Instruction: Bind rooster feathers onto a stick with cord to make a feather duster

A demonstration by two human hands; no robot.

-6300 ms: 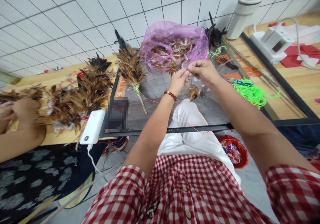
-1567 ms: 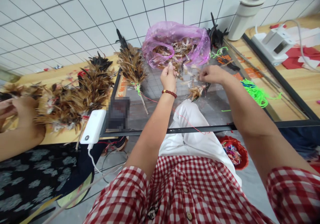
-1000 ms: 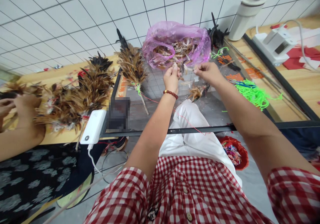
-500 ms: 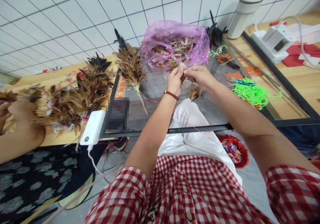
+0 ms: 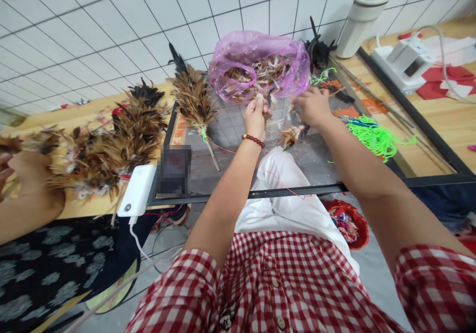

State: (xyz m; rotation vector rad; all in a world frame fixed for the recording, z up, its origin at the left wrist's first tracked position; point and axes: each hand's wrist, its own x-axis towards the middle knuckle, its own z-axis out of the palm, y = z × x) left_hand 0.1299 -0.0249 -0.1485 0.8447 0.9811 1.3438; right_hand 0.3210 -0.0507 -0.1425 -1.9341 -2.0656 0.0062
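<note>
My left hand [image 5: 256, 118] is closed in a pinch on brown feathers, whose pale ends poke up above the thumb. To its right, my right hand [image 5: 314, 105] reaches out palm down with its fingers loosely apart, just in front of the purple plastic bag [image 5: 225, 37] of loose feathers. Slightly blurred, it shows nothing in its grasp. Between and below the hands, a small tuft of brown feathers [image 5: 288, 137] lies on the glass tabletop. Left of my hands is a feather duster [image 5: 193, 97] with a thin stick and green string binding.
Bright green strings [image 5: 372, 137] lie at the right, near a white power strip [image 5: 397, 67] and a white bottle [image 5: 362, 23]. Feather bundles [image 5: 137, 119], a white power bank [image 5: 137, 190] and another person's arm [image 5: 31, 189] are at the left. A red basket [image 5: 362, 224] stands below.
My right hand has come away from my left and moved right, its fingers loosening. My left hand stays nearly in place, still pinching feathers.
</note>
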